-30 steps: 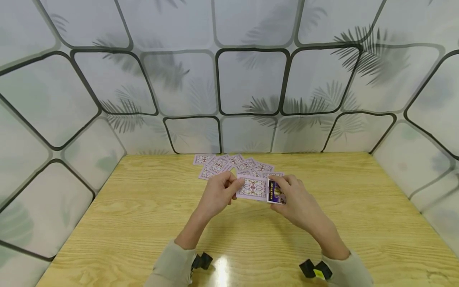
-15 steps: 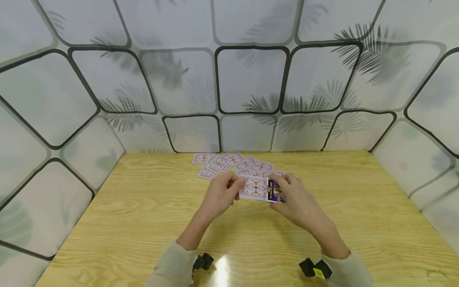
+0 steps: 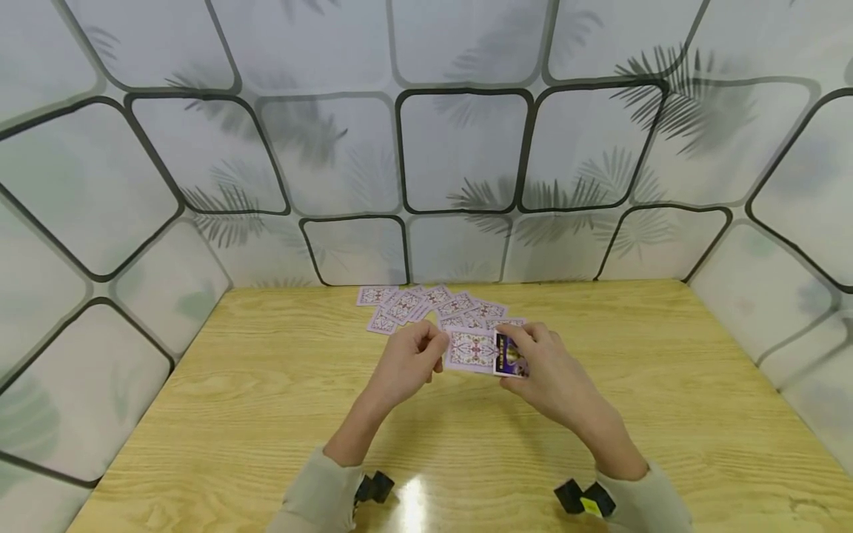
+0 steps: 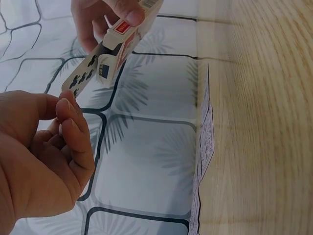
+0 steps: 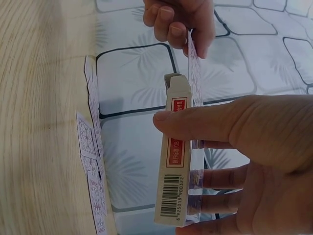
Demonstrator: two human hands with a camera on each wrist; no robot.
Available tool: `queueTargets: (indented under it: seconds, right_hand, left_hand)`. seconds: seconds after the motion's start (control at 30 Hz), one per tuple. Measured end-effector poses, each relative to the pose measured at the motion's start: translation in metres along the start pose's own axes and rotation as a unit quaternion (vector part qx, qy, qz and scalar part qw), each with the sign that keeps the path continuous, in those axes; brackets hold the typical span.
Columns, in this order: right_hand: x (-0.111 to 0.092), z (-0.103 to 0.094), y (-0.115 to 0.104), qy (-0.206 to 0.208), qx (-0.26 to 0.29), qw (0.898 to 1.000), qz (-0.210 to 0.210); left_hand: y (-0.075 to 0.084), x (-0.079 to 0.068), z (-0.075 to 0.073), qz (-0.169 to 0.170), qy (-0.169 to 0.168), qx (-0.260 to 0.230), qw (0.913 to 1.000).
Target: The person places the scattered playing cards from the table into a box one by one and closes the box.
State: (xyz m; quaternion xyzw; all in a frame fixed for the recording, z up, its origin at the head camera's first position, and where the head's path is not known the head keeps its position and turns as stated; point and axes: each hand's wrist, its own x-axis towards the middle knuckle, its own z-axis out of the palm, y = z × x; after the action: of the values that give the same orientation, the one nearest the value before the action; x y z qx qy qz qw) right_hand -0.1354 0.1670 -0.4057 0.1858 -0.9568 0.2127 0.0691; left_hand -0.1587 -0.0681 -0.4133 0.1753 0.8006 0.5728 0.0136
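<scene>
My left hand pinches the outer end of a playing card, whose ornate lilac back faces up. Black club pips show on its underside in the left wrist view. The card's other end meets the flapped end of a card box. My right hand grips that box by its long edges, the thumb across a narrow side with red print and a barcode. Purple artwork covers the box's upper face. Both hands hold card and box above the table, left of one another in line.
Several playing cards lie face down, overlapping in a loose spread at the back of the wooden table. Behind them rises a pale wall with leaf prints and dark outlines, which also runs along both sides.
The card has shifted slightly right toward the box. My left thumb has slid back to the card's outer edge. My right hand keeps its grip on the box, nearly still.
</scene>
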Motion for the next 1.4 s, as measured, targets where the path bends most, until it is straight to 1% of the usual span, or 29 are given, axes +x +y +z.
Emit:
queueTargets:
  seconds: [0.13,0.33,0.43,0.67,0.8,0.9,1.03,1.13,1.23,1.3,1.4]
  right_hand:
    - [0.001,0.001,-0.001,-0.001,0.000,1.000,-0.002]
    - [0.002,0.005,-0.002,-0.002,-0.004,1.000,-0.007]
    - [0.002,0.005,-0.002,0.003,-0.004,1.000,-0.010]
    - [0.002,0.005,-0.004,0.007,0.003,1.000,-0.015]
    - [0.001,0.005,-0.004,0.010,0.002,1.000,-0.022]
    - [0.002,0.006,-0.004,0.010,0.001,1.000,-0.023]
    - [0.002,0.006,-0.005,0.006,0.001,1.000,-0.021]
    - [0.002,0.007,-0.006,0.007,-0.002,1.000,-0.022]
    - [0.002,0.009,-0.007,0.009,-0.007,1.000,-0.023]
    - [0.003,0.009,-0.007,0.011,-0.009,1.000,-0.024]
    - [0.003,0.010,-0.007,0.012,-0.012,1.000,-0.025]
  left_hand:
    - [0.001,-0.001,0.001,0.006,0.004,0.007,1.0000]
    - [0.003,-0.001,0.004,0.002,0.004,0.018,0.9998]
    - [0.004,-0.002,0.006,0.007,-0.001,0.019,0.9998]
    - [0.005,-0.002,0.009,0.034,-0.025,0.020,0.9989]
    - [0.005,-0.003,0.010,0.040,-0.037,0.018,0.9984]
    - [0.004,-0.003,0.011,0.045,-0.039,0.018,0.9981]
    - [0.004,-0.003,0.014,0.045,-0.033,0.027,0.9981]
    - [0.005,-0.003,0.017,0.052,-0.022,0.050,0.9972]
    - [0.006,-0.004,0.020,0.067,-0.008,0.096,0.9931]
    - [0.007,-0.004,0.022,0.084,0.002,0.136,0.9871]
    - [0.009,-0.006,0.025,0.109,0.009,0.194,0.9748]
